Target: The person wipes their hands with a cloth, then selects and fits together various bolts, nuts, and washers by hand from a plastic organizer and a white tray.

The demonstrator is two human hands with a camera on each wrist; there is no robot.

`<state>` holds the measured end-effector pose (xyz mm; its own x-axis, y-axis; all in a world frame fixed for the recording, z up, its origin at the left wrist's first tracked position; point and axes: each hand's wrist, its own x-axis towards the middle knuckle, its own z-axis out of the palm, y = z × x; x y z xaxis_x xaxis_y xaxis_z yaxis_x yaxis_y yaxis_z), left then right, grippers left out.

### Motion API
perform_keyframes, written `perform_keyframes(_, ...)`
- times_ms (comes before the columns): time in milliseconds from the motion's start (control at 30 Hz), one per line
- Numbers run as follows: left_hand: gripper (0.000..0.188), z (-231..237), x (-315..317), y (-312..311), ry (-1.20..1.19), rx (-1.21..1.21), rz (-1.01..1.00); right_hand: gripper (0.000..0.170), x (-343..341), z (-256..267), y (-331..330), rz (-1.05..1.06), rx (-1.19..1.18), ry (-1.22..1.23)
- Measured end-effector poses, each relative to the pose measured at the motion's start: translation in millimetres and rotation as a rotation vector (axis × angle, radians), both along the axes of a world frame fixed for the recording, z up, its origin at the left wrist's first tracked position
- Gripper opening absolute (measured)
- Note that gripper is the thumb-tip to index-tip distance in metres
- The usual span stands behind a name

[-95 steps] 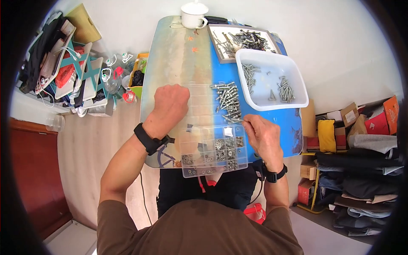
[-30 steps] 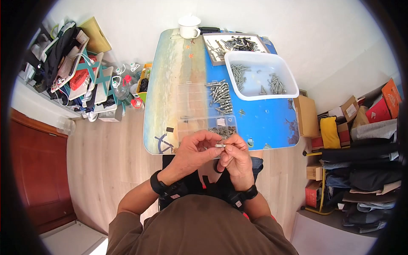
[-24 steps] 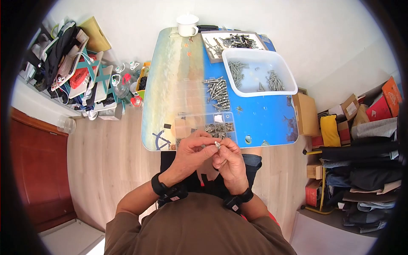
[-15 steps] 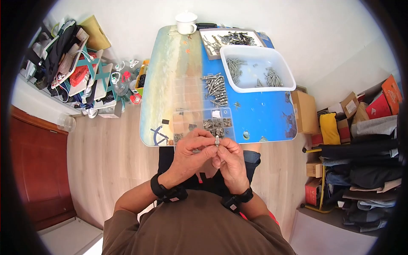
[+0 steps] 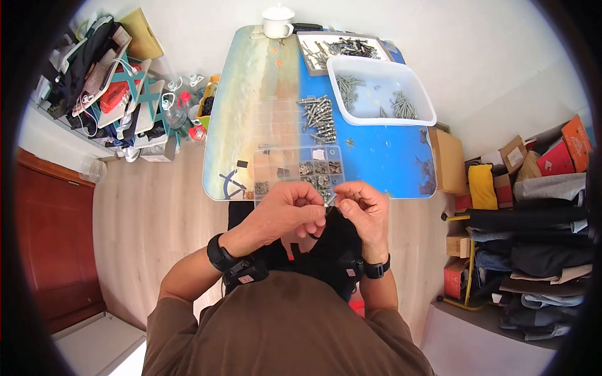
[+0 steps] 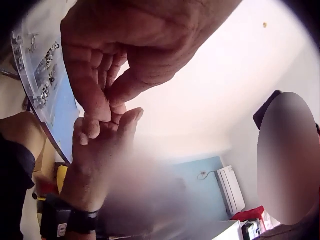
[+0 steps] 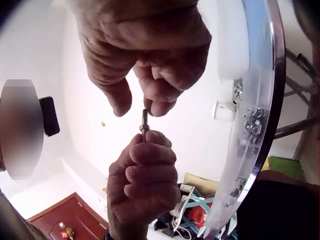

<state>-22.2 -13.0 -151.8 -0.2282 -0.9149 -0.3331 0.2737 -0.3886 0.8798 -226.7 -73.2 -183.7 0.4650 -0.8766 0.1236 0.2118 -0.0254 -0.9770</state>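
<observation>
Right thumb has come away from the bolt since the earlier frame, and the right hand sits a little farther from the left hand, where the two were pressed close together. I see the bolt between the hands, at the near side of the compartment box on the desk. Its lower end is pinched in the left fingers. The right fingers are parted, thumb apart from forefinger; one fingertip lies at the bolt's free end, and I can't tell whether it touches.

Partway along the shaft is a small ring-like piece (a nut or sleeve, too small for me to say which). My judgement is that the left pinch carries nearly all the hold, so a sideways nudge from the right fingertip could tilt the bolt or roll it loose. If that ring is loose, tipping the free end down could let it slide off. From here a dropped part might land among the small hardware in the box and be hard to pick out, or miss the desk's near edge and fall to the floor.
</observation>
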Motion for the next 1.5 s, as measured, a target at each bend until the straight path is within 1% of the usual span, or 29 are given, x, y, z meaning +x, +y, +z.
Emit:
perform_keyframes(33, 0.010, 0.5, -1.0, -0.1, -0.007, 0.027, -0.026, 0.019, -3.1, 0.9, -0.6, -0.001, 0.002, 0.004)
perform_keyframes(100, 0.010, -5.8, -0.2, 0.0, -0.016, 0.015, -0.061, 0.016, -6.9, 1.2, -1.4, 0.111, 0.004, 0.085)
perform_keyframes(167, 0.012, -6.5, -0.8, 0.9, -0.028, 0.003, -0.097, 0.013, -7.9, -0.8, -1.6, 0.128, 0.015, 0.091)
perform_keyframes(233, 0.011, -0.2, -3.1, 1.7, -0.230, -0.103, -0.094, 0.011, -9.9, -3.6, -1.3, 0.144, 0.026, 0.096)
perform_keyframes(267, 0.011, 0.6, -3.8, 2.3, -0.229, -0.103, -0.096, 0.010, -11.3, -5.1, -1.5, 0.137, 0.040, 0.095)
perform_keyframes(333, 0.013, 0.7, -6.1, 5.0, -0.353, -0.215, -0.073, 0.009, -13.7, -5.9, -1.0, 0.127, 0.056, 0.096)
perform_keyframes(367, 0.013, 0.4, -8.1, 5.8, -0.352, -0.215, -0.076, 0.008, -14.1, -5.8, -0.2, 0.110, 0.085, 0.054)
perform_keyframes(433, 0.014, -0.9, -12.7, 8.0, -0.286, -0.267, 0.011, 0.008, -14.7, -7.3, 0.8, 0.090, 0.119, 0.013)
perform_keyframes(567, 0.014, -4.2, -16.6, 9.5, -0.327, -0.232, 0.023, 0.008, -12.6, -12.3, 3.3, 0.062, 0.147, -0.073)
perform_keyframes(633, 0.013, -9.3, -18.8, 10.0, -0.435, -0.346, 0.063, 0.008, -11.5, -13.8, 5.6, 0.045, 0.161, -0.098)
perform_keyframes(667, 0.013, -12.1, -20.5, 9.8, -0.434, -0.343, 0.061, 0.009, -11.2, -13.7, 6.7, 0.040, 0.175, -0.109)
perform_keyframes(733, 0.006, -18.3, -24.8, 9.2, -0.512, -0.582, 0.140, 0.010, -12.7, -15.4, 7.3, 0.033, 0.196, -0.119)
perform_keyframes(767, 0.006, -20.6, -25.5, 8.4, -0.511, -0.579, 0.139, 0.012, -14.2, -16.1, 6.6, 0.059, 0.211, -0.102)
perform_keyframes(833, 0.006, -24.3, -26.1, 6.7, -0.596, -0.712, 0.168, 0.014, -15.8, -16.2, 5.4, 0.086, 0.228, -0.086)
perform_keyframes(900, 0.005, -27.6, -25.7, 6.7, -0.612, -0.713, 0.168, 0.017, -16.8, -13.8, 5.4, 0.134, 0.243, 0.059)
perform_keyframes(933, 0.004, -28.6, -25.2, 6.6, -0.627, -0.717, 0.169, 0.017, -17.1, -13.7, 4.6, 0.134, 0.246, 0.058)
perform_keyframes(1000, 0.008, -27.8, -23.3, 6.5, -0.642, -0.701, 0.159, 0.018, -17.7, -14.1, 3.1, 0.209, 0.224, 0.235)
perform_keyframes(1033, 0.011, -27.3, -22.5, 6.4, -0.656, -0.689, 0.150, 0.018, -17.9, -14.6, 2.6, 0.209, 0.226, 0.234)
perform_keyframes(1100, 0.011, -27.3, -21.7, 6.4, -0.666, -0.694, 0.143, 0.015, -18.1, -15.7, 1.6, 0.242, 0.186, 0.209)
perform_keyframes(1167, 0.010, -28.0, -20.7, 6.6, -0.678, -0.698, 0.137, 0.013, -18.1, -20.2, 1.6, 0.218, 0.149, 0.196)
perform_keyframes(1233, 0.008, -28.2, -19.7, 7.4, -0.677, -0.623, 0.104, 0.012, -16.8, -22.1, 2.6, 0.190, 0.113, 0.182)
perform_keyframes(1267, 0.008, -28.0, -19.3, 7.4, -0.677, -0.623, 0.102, 0.012, -15.3, -22.3, 2.9, 0.172, 0.086, 0.167)
perform_keyframes(1333, 0.010, -27.6, -18.3, 8.0, -0.736, -0.503, 0.044, 0.013, -13.2, -19.8, 3.5, 0.154, 0.060, 0.152)
perform_keyframes(1400, 0.013, -28.6, -15.0, 7.7, -0.716, -0.466, 0.015, 0.011, -10.8, -11.6, 3.3, 0.173, -0.019, 0.215)
perform_keyframes(1433, 0.015, -29.0, -14.2, 7.3, -0.695, -0.429, -0.015, 0.011, -9.9, -10.4, 3.3, 0.172, -0.018, 0.213)
perform_keyframes(1467, 0.015, -25.9, -15.9, 7.5, -0.695, -0.429, -0.017, 0.010, -9.3, -9.5, 3.3, 0.177, -0.030, 0.195)
perform_keyframes(1500, 0.014, -20.2, -18.8, 8.3, -0.674, -0.484, 0.061, 0.010, -9.2, -8.9, 3.2, 0.182, -0.042, 0.176)
